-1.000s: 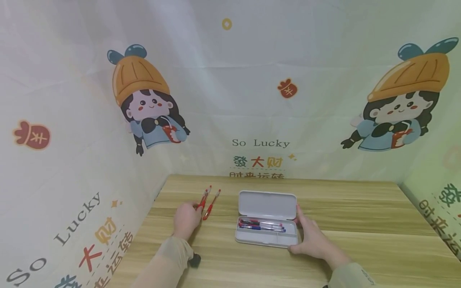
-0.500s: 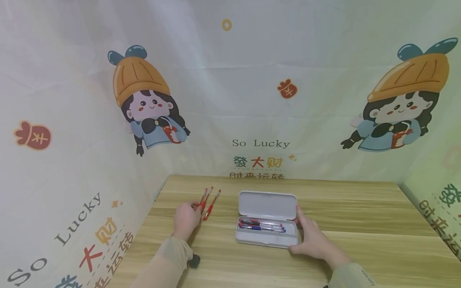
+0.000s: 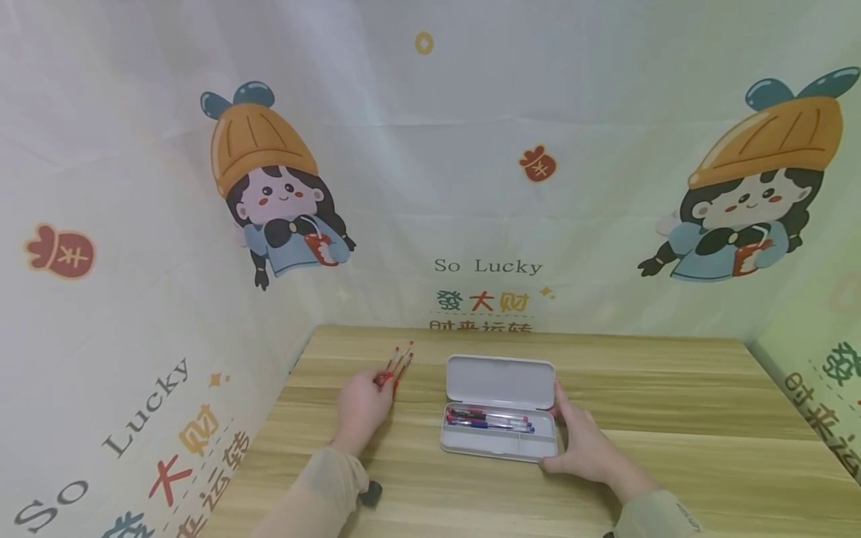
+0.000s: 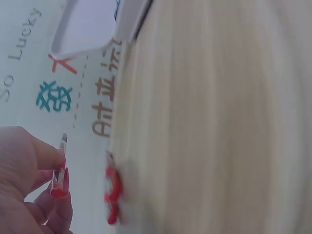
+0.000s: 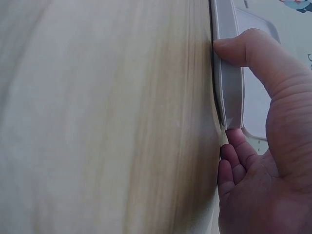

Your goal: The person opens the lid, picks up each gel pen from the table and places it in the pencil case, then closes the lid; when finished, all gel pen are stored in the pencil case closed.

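Observation:
My left hand (image 3: 365,409) pinches a red gel pen (image 4: 59,184) between thumb and fingers, raised over the table in the left wrist view. Beneath it, blurred red pens (image 4: 112,195) lie on the wood. In the head view these pens overlap just beyond my fingertips. An open white pencil case (image 3: 480,444) stands to the right, its lid (image 3: 501,381) tipped back. Gel pens (image 3: 487,424) with red, black and blue parts lie in its rear compartment. My right hand (image 3: 584,448) grips the case's right end, thumb at the front corner and fingers behind.
The wood-grain table (image 3: 673,418) ends at a printed cloth backdrop (image 3: 377,187) at the back and on both sides. A divider splits the case's front section. A small black object (image 3: 371,493) sits at my left sleeve (image 3: 323,486).
My left hand has moved slightly to the right and away from me, carrying the pen across toward the other red pens. My right hand and the pencil case have stayed in place.

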Available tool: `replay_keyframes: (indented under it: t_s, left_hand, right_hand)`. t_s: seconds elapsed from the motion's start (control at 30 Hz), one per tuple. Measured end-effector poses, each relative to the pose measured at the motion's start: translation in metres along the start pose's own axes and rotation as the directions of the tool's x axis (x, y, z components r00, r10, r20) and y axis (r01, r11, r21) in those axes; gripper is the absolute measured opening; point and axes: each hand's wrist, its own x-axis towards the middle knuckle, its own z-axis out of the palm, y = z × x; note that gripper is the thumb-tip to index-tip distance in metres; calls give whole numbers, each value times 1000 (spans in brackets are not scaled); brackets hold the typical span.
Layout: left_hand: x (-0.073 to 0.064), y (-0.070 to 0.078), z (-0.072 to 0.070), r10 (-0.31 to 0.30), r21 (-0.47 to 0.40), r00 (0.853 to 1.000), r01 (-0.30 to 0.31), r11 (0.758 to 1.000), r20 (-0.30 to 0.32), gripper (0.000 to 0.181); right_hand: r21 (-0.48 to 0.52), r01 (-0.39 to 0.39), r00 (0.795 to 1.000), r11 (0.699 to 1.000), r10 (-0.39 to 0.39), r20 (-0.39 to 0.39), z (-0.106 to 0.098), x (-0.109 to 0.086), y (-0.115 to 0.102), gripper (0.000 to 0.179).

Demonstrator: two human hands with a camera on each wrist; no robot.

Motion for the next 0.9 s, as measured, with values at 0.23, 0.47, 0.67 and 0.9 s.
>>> replay_keyframes:
  t_s: [0.23,0.47,0.67,0.9]
  left_hand:
    - [-5,23,-1,82,-106,997,-80,991,14,17]
    - [-12,39,8,163,-110,985,-156,982,57,17]
    - [-20,52,17,283,-89,956,-276,957,72,18]
    - [-28,70,28,388,-5,912,-391,920,134,15]
  right_hand:
    - [3,-7,1000,1000,7,-4,1,0,2,154]
    - [11,-34,999,999,34,3,0,0,0,153]
    - [13,-40,999,999,40,10,0,-1,-2,153]
    - [27,-38,999,999,37,10,-3,-2,-5,152]
